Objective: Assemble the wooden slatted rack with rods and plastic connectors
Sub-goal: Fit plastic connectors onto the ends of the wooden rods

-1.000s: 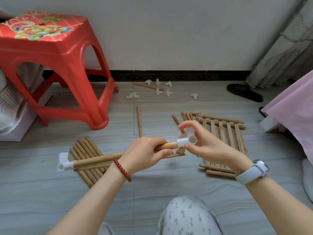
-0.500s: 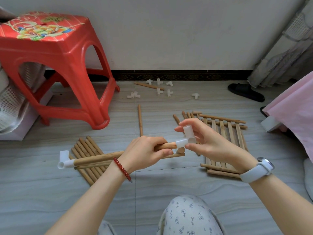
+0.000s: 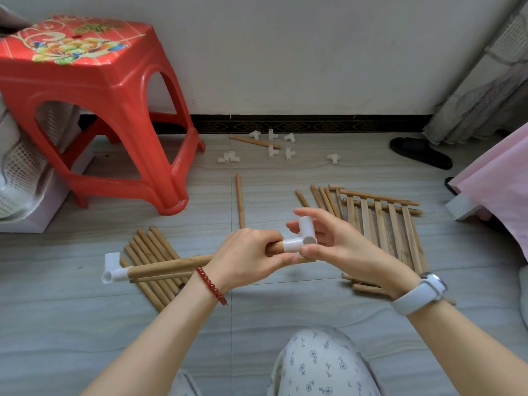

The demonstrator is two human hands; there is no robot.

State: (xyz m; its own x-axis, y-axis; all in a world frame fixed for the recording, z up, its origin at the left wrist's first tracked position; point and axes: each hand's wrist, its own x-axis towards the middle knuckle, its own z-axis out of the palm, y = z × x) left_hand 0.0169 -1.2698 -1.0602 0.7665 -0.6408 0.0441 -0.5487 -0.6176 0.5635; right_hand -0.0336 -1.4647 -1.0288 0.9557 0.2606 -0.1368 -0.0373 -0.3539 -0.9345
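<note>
My left hand [image 3: 251, 257] grips a thick wooden rod [image 3: 171, 265] held level above the floor. A white plastic connector [image 3: 112, 267] caps the rod's left end. My right hand [image 3: 334, 242] pinches a second white connector [image 3: 303, 237] that sits on the rod's right end, one socket pointing up. A thinner rod lies along the underside of the thick one. A bundle of wooden rods [image 3: 151, 261] lies on the floor beneath, and a wooden slatted panel [image 3: 383, 224] rests to the right.
Several loose white connectors [image 3: 273, 150] and a short rod [image 3: 253, 141] lie near the wall. A single rod [image 3: 239, 200] lies mid-floor. A red plastic stool [image 3: 85, 107] stands left, a black slipper [image 3: 420, 152] and pink bedding [image 3: 503, 192] right. My knee [image 3: 320, 364] is at the bottom.
My right hand has turned the connector on the rod's right end, so its free socket now points up instead of being covered by the fingers. The left hand keeps its grip.
</note>
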